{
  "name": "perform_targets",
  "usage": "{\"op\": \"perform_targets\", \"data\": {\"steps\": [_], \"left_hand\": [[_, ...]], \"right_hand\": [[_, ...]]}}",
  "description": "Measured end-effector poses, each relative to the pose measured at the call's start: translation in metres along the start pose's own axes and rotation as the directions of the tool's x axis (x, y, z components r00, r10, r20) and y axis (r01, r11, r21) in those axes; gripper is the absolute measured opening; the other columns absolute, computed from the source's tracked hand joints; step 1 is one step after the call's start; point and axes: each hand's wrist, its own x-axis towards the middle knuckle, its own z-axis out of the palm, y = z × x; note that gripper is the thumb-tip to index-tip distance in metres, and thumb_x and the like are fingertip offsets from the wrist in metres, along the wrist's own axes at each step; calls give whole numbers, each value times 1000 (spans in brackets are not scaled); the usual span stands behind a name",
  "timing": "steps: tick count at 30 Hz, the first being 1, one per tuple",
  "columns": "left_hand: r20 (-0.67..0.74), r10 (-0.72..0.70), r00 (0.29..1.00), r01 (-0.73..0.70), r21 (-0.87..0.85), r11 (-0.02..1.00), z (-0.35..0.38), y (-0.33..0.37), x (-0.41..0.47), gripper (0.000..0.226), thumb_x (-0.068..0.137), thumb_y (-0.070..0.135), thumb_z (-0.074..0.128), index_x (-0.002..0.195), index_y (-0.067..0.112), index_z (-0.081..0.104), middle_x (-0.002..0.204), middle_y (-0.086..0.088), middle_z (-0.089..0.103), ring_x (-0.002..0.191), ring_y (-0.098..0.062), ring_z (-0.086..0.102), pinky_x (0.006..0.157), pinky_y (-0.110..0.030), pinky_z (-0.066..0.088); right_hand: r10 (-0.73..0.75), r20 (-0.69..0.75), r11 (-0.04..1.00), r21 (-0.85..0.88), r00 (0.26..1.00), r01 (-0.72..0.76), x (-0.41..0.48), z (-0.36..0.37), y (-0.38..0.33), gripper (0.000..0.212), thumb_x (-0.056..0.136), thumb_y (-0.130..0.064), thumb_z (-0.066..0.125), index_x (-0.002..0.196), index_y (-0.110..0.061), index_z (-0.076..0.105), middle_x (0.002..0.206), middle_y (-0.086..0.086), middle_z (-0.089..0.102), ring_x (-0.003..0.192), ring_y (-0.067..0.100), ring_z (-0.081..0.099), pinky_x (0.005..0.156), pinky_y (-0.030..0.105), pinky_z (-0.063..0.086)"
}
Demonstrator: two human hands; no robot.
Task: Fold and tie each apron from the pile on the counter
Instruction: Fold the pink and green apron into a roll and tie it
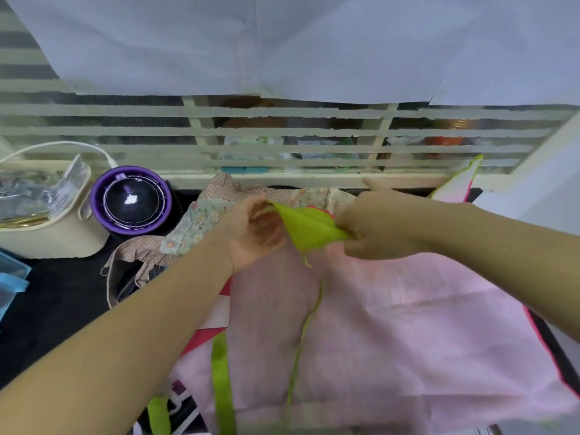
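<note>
A pink apron (408,324) with a red edge lies spread over the dark counter (56,296). Its lime-green top piece (306,229) is lifted between my hands. My left hand (251,233) pinches the green cloth's left corner, palm turned up. On the right, my right hand (376,227) grips the other end of that cloth in curled fingers. Green straps (221,381) trail down the apron toward me. Behind my hands lies a floral and dotted apron (201,221), crumpled.
A purple round container (130,199) with a dark lid stands at the back left beside a cream basket (53,237) of packets. A blue item (12,277) sits at the left edge. A louvred window (282,133) runs along the back.
</note>
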Motion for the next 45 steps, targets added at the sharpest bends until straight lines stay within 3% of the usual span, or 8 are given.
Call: {"op": "perform_targets", "data": {"steps": [6, 16, 21, 27, 31, 34, 38, 45], "left_hand": [[20, 142, 990, -139, -96, 986, 19, 6, -12, 26, 88, 11, 48, 62, 12, 49, 58, -4, 45, 57, -20, 48, 57, -27, 51], [-22, 661, 750, -657, -145, 740, 32, 58, -23, 19, 58, -1, 54, 69, 9, 40, 59, -4, 40, 54, -16, 42, 64, -36, 44], [-172, 490, 854, -508, -75, 858, 4, 46, -39, 27, 75, 3, 51, 52, 14, 41, 47, 2, 42, 45, -14, 47, 54, -22, 48], [-247, 337, 908, -317, 118, 941, -35, 30, -40, 27, 90, 17, 53, 63, 15, 58, 49, 1, 59, 60, -17, 57, 63, -30, 49], [-152, 207, 966, -190, 120, 974, -42, 17, -38, 22, 90, 34, 58, 76, 18, 63, 65, -4, 68, 69, -20, 64, 68, -34, 51], [-93, 152, 984, -145, 80, 986, -46, 5, -32, 23, 89, 41, 59, 74, 23, 63, 76, -5, 71, 73, -20, 68, 71, -35, 51], [-79, 160, 984, -154, 70, 986, -45, 2, -29, 20, 90, 35, 58, 75, 23, 61, 71, -2, 69, 68, -18, 68, 67, -33, 51], [-29, 294, 955, -294, -11, 956, -30, 21, -27, 26, 91, 28, 51, 67, 20, 60, 74, -3, 61, 72, -22, 63, 77, -38, 52]], "right_hand": [[-82, 138, 972, 231, 987, 48, -29, 0, -28, 31, 87, -27, 52, 63, -10, 42, 62, 4, 43, 55, 17, 38, 51, 30, 33], [61, 21, 997, 46, 998, -62, -52, -22, -40, 38, 91, -34, 51, 61, -14, 38, 60, -2, 39, 53, 10, 33, 113, 50, 24], [-137, 106, 951, 293, 985, 100, -42, -9, -58, 28, 89, -31, 56, 72, -9, 58, 69, 3, 57, 60, 20, 49, 67, 32, 43], [338, -33, 484, 863, 940, -144, -13, 64, 16, 14, 90, -18, 62, 88, -7, 70, 80, 0, 69, 76, 19, 64, 68, 25, 51], [882, 149, -81, 983, 447, -167, -5, 131, 40, 14, 86, -15, 65, 96, -5, 65, 84, 3, 60, 79, 17, 56, 68, 18, 41], [792, 570, -602, 789, 217, 123, -7, 165, 22, 43, 85, -13, 62, 125, 0, 53, 100, 7, 47, 85, 23, 47, 77, 34, 42], [563, 723, -826, 507, 400, 246, -2, 170, 16, 24, 91, -9, 58, 113, -13, 48, 91, 9, 47, 74, 20, 49, 69, 30, 50], [579, 609, -761, 642, 542, 92, 12, 147, 46, 32, 92, 7, 44, 68, -13, 45, 34, -3, 50, 32, 6, 52, 41, 18, 43]]}}
